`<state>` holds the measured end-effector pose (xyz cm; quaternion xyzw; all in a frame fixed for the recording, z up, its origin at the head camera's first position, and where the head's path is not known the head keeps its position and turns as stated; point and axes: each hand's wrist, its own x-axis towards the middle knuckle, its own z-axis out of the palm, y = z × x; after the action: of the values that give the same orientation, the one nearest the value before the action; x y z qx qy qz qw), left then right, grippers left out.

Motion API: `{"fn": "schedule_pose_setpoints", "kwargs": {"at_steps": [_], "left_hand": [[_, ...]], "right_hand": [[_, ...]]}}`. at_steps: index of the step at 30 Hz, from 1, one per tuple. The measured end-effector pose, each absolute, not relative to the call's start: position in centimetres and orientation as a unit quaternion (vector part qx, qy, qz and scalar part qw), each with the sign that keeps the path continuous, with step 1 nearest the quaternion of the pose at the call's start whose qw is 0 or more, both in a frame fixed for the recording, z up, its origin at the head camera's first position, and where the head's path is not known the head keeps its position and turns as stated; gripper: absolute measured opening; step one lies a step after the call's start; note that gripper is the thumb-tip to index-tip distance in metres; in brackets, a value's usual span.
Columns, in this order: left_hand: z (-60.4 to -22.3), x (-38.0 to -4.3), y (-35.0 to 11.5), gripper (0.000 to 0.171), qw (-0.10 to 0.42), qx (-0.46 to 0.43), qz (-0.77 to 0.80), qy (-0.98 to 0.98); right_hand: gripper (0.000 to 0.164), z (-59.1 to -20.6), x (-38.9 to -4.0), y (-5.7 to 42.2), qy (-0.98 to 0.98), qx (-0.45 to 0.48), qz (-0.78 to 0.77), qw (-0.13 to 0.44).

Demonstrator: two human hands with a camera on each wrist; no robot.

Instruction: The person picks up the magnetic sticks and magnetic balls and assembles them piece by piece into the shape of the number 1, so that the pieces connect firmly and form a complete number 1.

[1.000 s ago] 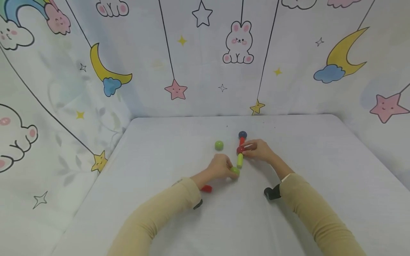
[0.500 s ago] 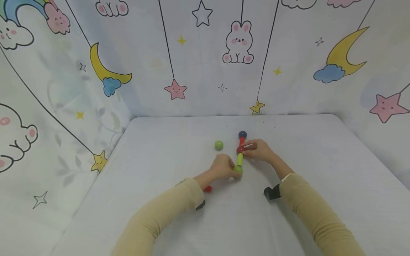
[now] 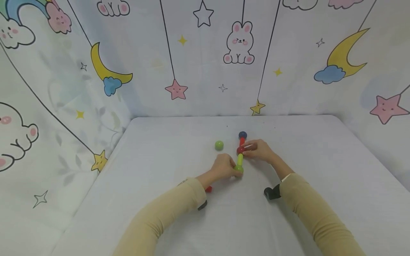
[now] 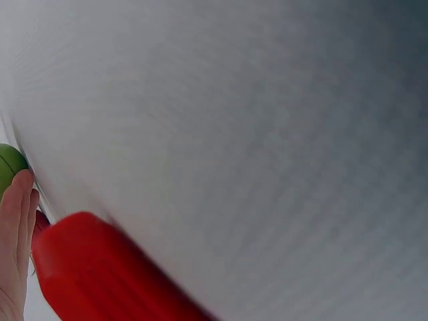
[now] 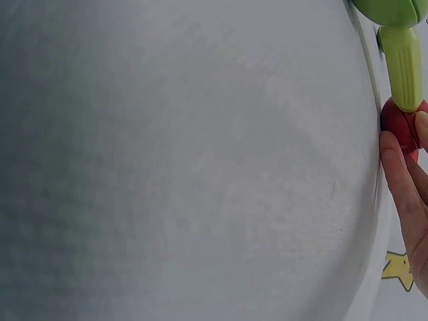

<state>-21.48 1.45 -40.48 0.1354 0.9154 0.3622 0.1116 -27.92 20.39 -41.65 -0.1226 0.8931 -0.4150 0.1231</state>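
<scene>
In the head view a row of toy balls and rods lies on the white table: a dark blue ball (image 3: pixel 242 134) at the far end, a red rod (image 3: pixel 242 142), a red ball (image 3: pixel 240 150), a yellow-green rod (image 3: pixel 240 159) and a green ball (image 3: pixel 238 169) nearest me. My left hand (image 3: pixel 224 166) pinches this green ball against the rod's near end. With my right hand (image 3: pixel 259 150) I grip the red ball. The right wrist view shows the yellow-green rod (image 5: pixel 403 67) between the green ball (image 5: pixel 394 8) and the red ball (image 5: pixel 400 125), touching both.
A loose green ball (image 3: pixel 219 145) lies left of the row. Beside my left wrist is another red rod (image 3: pixel 209 189), large in the left wrist view, mostly hidden by the sleeve in the head view. A printed curtain (image 3: pixel 205 64) hangs behind the table (image 3: pixel 179 135).
My left hand has moved slightly right and brought the green ball from beside the yellow-green rod onto its near end. My right hand stays on the red ball.
</scene>
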Motion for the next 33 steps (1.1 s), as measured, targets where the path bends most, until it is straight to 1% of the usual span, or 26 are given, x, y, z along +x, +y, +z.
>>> {"fn": "schedule_pose_setpoints", "kwargs": {"at_steps": [7,16,27,33], "left_hand": [[-40.49,-21.52,1.53,0.035,0.103,0.136,0.364,0.916],[-40.51,-21.42,1.73,0.029,0.1,0.136,0.365,0.915],[-40.73,-21.43,2.03,0.029,0.1,0.124,0.378,0.912],[-40.7,-21.35,2.06,0.031,0.08,0.133,0.355,0.922]], "right_hand": [[0.037,-41.43,-27.73,20.3,0.894,-0.121,-0.412,0.123],[0.038,-41.6,-27.84,20.43,0.892,-0.131,-0.416,0.119],[0.037,-41.62,-28.11,20.51,0.893,-0.133,-0.413,0.123],[0.038,-41.53,-28.02,20.59,0.889,-0.14,-0.419,0.121]]}}
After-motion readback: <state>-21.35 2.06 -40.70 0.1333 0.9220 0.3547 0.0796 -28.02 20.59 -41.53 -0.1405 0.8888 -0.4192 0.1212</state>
